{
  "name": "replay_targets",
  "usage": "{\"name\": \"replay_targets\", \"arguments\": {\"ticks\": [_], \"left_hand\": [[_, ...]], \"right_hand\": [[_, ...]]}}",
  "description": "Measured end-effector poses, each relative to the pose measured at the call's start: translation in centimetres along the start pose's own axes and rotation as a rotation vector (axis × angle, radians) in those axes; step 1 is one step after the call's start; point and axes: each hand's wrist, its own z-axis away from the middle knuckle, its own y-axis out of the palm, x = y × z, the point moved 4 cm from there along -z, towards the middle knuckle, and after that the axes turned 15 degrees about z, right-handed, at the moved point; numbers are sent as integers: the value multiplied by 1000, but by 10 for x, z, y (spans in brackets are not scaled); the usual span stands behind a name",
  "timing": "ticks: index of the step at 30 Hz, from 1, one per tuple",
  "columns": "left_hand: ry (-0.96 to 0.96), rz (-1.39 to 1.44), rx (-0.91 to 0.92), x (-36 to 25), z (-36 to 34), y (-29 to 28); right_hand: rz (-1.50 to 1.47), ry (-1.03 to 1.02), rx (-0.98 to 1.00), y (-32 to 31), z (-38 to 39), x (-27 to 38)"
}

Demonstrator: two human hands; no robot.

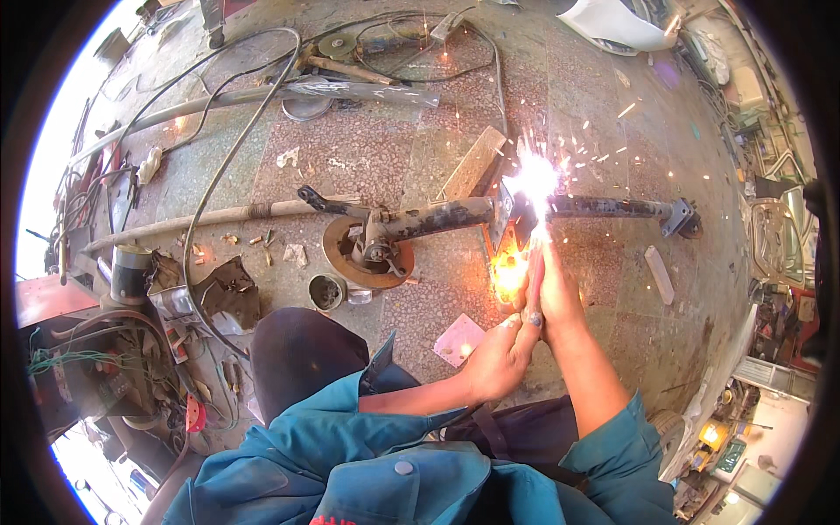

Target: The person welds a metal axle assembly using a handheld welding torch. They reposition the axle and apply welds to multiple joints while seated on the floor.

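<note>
A blinding welding arc (534, 178) throws sparks off a dark steel axle tube (442, 217) lying crosswise on the floor. My right hand (560, 297) is closed around a slim reddish welding electrode holder (536, 276), just below the arc. Close against it, my left hand (500, 359) has its fingers curled together by the holder's lower end; glare and overlap hide what they grip. A flat metal plate (502, 214) stands against the tube beside the arc. At the tube's left end sits a rusty round brake disc (398, 271); a bracket (679, 218) is at the right end.
A wooden block (473, 164) lies behind the tube. Nearer me are a pink square plate (459, 339) and a small tin (326, 292). Cables (229, 162), a long pipe (219, 98) and an angle grinder (337, 45) lie leftward and beyond. A whitish bar (659, 274) lies at right.
</note>
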Motion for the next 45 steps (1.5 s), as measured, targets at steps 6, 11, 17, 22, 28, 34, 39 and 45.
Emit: {"name": "replay_targets", "arguments": {"ticks": [6,11,17,22,28,34,39,45], "left_hand": [[13,-3,30,-6,3,3],[42,-2,36,-5,2,5],[6,-10,41,2,4,6],[32,-25,36,-10,9,7],[96,-267,170,-9,11,7],[-24,-617,435,12,15,8],[-379,-176,240,34,23,7],[-333,501,-84,83,40,10]], "right_hand": [[13,-4,-14,-5,5,3],[2,-34,-9,-6,4,0],[-31,-21,25,-8,-2,-11],[-30,-27,35,-9,2,-9],[50,-220,61,-12,21,-5],[539,-249,91,-22,25,-37],[636,-168,84,-19,4,-69],[408,-88,111,11,2,-66]]}}
